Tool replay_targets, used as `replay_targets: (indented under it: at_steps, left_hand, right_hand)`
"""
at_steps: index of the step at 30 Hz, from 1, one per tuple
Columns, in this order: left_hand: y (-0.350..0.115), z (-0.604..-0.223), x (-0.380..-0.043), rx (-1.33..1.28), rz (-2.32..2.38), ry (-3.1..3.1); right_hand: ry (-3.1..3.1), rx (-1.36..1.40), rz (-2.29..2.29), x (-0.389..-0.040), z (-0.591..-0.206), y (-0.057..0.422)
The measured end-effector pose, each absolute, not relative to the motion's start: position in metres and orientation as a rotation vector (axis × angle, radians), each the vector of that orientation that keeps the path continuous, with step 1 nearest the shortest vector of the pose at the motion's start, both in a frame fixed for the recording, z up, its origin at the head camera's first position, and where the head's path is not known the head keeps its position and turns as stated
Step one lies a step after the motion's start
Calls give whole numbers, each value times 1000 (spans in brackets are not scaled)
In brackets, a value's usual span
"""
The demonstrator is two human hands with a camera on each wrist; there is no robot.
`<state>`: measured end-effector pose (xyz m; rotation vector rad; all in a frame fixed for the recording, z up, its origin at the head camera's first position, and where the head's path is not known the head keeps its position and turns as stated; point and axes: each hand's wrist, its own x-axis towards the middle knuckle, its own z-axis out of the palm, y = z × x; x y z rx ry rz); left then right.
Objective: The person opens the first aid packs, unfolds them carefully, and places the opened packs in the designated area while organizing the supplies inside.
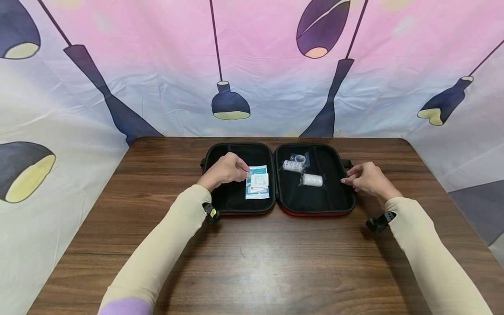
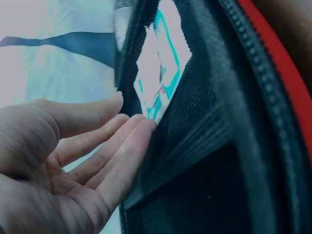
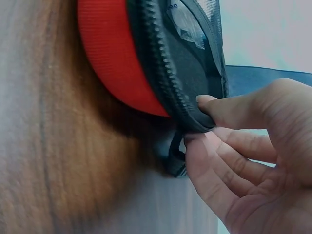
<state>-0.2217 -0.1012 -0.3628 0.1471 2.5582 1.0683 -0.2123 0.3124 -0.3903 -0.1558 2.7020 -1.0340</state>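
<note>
A zippered case [image 1: 316,209], black inside and red outside, lies spread open on the table. My left hand [image 1: 227,169] is over its left half, fingertips at the edge of flat white-and-teal packets [image 1: 257,194]. In the left wrist view, the thumb [image 2: 97,114] stands apart from the fairly straight fingers [image 2: 129,153], with nothing pinched between them. A smaller white packet [image 1: 260,180] lies on top of the others. At the case's right rim, my right hand [image 1: 370,180] pinches the zippered edge [image 3: 192,119] between thumb and fingers.
In the right half lie two wrapped white rolls, one [image 1: 312,180] nearer and one [image 1: 293,166] farther, and a clear packet [image 1: 300,159] with a ring-shaped item. The wooden table [image 1: 252,262] ends at a patterned cloth backdrop [image 1: 177,96].
</note>
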Motion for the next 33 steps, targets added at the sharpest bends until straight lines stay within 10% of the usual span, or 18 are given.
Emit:
replay_targets:
  at_steps: [33]
  left_hand:
    - [-80, -385, -232, 212, 916, 2760]
  right_hand:
    - [2733, -114, -985, -210, -397, 313]
